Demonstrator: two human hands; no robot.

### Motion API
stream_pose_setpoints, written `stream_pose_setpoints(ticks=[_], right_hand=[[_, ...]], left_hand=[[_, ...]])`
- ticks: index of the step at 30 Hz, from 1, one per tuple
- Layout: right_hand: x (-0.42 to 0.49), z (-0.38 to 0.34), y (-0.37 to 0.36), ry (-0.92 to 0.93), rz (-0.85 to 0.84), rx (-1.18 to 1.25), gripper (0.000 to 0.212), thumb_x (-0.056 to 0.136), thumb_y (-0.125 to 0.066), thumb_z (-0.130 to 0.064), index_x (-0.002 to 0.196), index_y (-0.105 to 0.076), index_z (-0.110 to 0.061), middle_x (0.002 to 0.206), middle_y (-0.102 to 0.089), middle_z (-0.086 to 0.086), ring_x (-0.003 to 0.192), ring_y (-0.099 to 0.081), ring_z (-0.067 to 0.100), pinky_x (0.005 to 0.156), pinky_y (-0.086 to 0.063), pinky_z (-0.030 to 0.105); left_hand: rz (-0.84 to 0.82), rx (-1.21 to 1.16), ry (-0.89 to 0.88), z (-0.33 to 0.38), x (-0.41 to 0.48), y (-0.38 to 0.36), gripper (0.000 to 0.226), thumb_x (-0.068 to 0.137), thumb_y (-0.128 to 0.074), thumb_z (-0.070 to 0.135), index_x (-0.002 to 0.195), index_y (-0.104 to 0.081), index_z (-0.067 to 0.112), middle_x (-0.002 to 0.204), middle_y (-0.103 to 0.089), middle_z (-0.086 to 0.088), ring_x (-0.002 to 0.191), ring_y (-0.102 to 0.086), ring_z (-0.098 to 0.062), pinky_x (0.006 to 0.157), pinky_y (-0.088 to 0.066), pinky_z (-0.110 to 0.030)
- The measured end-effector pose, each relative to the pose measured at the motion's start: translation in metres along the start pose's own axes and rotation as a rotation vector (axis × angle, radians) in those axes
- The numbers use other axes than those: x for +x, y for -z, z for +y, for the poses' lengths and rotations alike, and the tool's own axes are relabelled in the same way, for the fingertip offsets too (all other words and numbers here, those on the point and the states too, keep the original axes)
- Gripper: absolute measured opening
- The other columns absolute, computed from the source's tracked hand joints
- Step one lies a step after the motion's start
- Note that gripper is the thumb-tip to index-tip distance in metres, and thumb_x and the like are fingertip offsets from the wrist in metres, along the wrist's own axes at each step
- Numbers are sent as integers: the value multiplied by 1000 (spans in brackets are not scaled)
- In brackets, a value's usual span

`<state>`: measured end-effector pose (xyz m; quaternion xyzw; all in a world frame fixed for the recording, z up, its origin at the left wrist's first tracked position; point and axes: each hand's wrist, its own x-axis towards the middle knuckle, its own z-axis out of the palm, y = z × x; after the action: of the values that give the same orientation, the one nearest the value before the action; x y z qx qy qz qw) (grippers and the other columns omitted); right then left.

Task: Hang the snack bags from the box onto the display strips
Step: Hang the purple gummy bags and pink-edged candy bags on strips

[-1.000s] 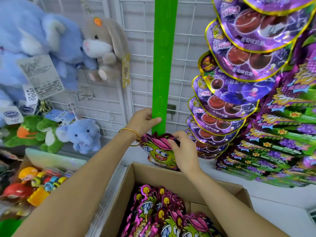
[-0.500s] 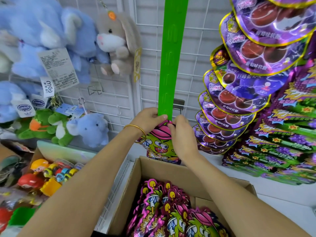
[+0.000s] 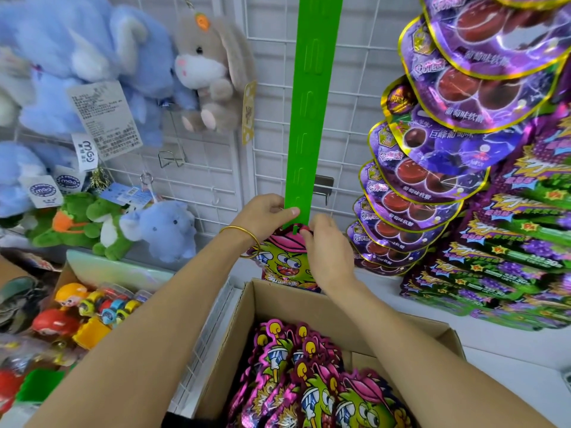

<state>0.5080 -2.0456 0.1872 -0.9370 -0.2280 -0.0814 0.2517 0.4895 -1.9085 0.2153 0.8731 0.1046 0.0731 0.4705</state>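
Right hand (image 3: 330, 251) higher on snack bag (image 3: 284, 262) at strip (image 3: 307, 118); bags (image 3: 324, 393) in box (image 3: 312, 302)

Bright, even light with soft shadows, glare on the purple candy bags (image 3: 482, 97), wide-angle bending at edges, slight softness in corners.

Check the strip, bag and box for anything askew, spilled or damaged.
Nothing stands out. The left hand pinches the green strip at its lower end, the right hand holds the snack bag against it; bags in the box stand packed, none spilled.
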Motion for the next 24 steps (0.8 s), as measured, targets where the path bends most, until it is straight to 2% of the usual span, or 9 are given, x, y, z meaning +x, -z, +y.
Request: stream_pose_setpoints(ticks=[4, 6, 8, 11, 14, 16, 19, 21, 24], right_hand=[[1, 6, -3, -17, -21, 7, 23, 97, -44, -27, 106, -47, -6, 110, -55, 13, 97, -56, 35, 67, -38, 38], [1, 8, -5, -22, -19, 8, 21, 97, -45, -24, 107, -47, -6, 110, -55, 13, 98, -56, 34, 70, -42, 39], [-3, 12, -8, -22, -9, -2, 17, 96, -47, -16, 111, -46, -6, 110, -56, 13, 98, -56, 34, 72, -43, 39], [-16, 24, -9, -19, -13, 22, 38, 90, -46, 3, 126, -38, -8, 111, -58, 16, 100, -56, 33, 74, -41, 37], [-38, 38, 1, 27, -25, 62, 60, 86, -43, 10, 140, -28, -9, 130, -49, 17, 119, -47, 30, 90, -41, 36], [-61, 52, 10, 60, 11, 140, 59, 86, -43, 10, 140, -31, -10, 139, -42, 11, 127, -41, 24, 99, -37, 31], [-103, 81, 17, 40, 51, 325, 45, 88, -44, 6, 129, -46, -12, 129, -51, 2, 118, -50, 14, 96, -34, 17], [-132, 112, 11, -51, -63, 339, 38, 90, -46, 3, 124, -52, -14, 120, -56, -4, 109, -55, 8, 95, -39, 18], [-168, 163, -14, -227, -348, 300, 30, 90, -52, -4, 118, -56, -16, 115, -62, -1, 106, -60, 13, 96, -47, 30]], left_hand=[[-33, 43, -38, -5, -5, -3, 15, 85, -60, 10, 74, -56, 18, 76, -60, -6, 72, -54, -15, 74, -45, -27], [-55, 57, -65, -8, -7, -5, 19, 83, -58, -3, 85, -61, 15, 85, -62, -1, 82, -56, -11, 77, -46, -16], [-49, 120, -87, -10, -10, -6, 26, 82, -57, -6, 105, -61, 5, 101, -64, -8, 93, -55, -13, 85, -45, -17], [-18, 213, -106, -14, -12, -7, 35, 83, -59, -2, 117, -58, 5, 118, -61, -11, 108, -55, -18, 99, -40, -24], [10, 327, -121, -16, -18, -9, 45, 83, -61, 3, 127, -52, 10, 128, -55, -9, 120, -49, -23, 99, -33, -22], [57, 403, -142, -17, -26, -8, 52, 81, -63, 4, 130, -49, 10, 131, -52, -12, 124, -45, -28, 104, -30, -28], [135, 452, -173, -16, -44, -3, 55, 75, -60, 21, 128, -50, 7, 127, -54, -16, 121, -45, -33, 104, -29, -35], [135, 422, -170, -14, -65, -7, 50, 76, -58, 19, 124, -53, 6, 123, -55, -16, 117, -48, -32, 101, -34, -35], [-5, 285, -48, -14, -102, -25, 40, 82, -61, 5, 122, -54, 12, 120, -51, -5, 114, -48, -19, 98, -39, -31]])
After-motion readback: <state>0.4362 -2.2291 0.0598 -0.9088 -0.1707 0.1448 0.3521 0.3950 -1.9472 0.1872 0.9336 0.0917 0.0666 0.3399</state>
